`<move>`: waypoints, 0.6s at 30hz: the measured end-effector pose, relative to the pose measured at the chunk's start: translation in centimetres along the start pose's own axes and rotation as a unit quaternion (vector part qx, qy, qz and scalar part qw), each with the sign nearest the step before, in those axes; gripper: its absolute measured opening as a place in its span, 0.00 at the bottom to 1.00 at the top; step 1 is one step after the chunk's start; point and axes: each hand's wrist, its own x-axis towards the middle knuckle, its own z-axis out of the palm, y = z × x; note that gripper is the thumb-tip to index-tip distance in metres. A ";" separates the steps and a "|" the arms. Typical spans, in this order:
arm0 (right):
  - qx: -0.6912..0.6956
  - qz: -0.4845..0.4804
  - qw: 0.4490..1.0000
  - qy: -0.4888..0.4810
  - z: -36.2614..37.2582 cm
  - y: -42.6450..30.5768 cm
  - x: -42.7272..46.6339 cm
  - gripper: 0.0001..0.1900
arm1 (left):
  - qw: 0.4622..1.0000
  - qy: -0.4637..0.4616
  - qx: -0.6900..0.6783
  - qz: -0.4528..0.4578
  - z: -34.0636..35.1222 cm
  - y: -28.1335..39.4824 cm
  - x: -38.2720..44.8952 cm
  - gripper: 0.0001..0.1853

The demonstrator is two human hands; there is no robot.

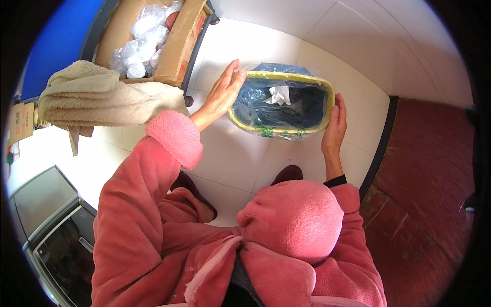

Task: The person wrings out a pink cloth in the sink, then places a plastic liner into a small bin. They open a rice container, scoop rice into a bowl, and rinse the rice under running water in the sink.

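A waste bin with a yellow rim is before me, its long side facing me. A clear plastic liner bag covers the inside and folds out over the rim, with green print near the front edge. Crumpled white tissue lies inside. My left hand presses flat against the bin's left end, thumb and fingers by the rim. On the opposite end, my right hand cups the outer wall, so the bin is held between both palms. The bin's underside is hidden.
At upper left, a cardboard box holds several knotted plastic bags on a dark-framed rack. A beige towel hangs before it. A dark-red wooden surface stands right. A glass-fronted appliance is lower left; my shoes are on white tiles.
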 end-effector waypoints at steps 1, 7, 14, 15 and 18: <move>0.001 -0.006 1.000 0.008 0.0 0.1 0.0 0.22 | 0.999 0.027 -0.013 0.010 0.0 -0.2 0.1 0.36; 0.035 0.047 0.997 0.051 -0.9 0.6 -0.8 0.20 | 0.960 0.190 -0.155 -0.138 -1.3 -1.7 -1.1 0.26; 0.076 0.081 0.993 0.047 -0.1 0.9 -1.9 0.21 | 0.894 0.092 -0.350 -0.263 0.8 -3.0 -4.4 0.14; 0.084 0.081 0.992 0.050 0.1 0.9 -1.9 0.21 | 0.893 0.091 -0.357 -0.259 0.8 -3.2 -4.3 0.13; 0.131 0.096 0.986 0.048 0.1 0.7 -2.2 0.21 | 0.878 0.085 -0.393 -0.259 0.4 -4.0 -3.5 0.12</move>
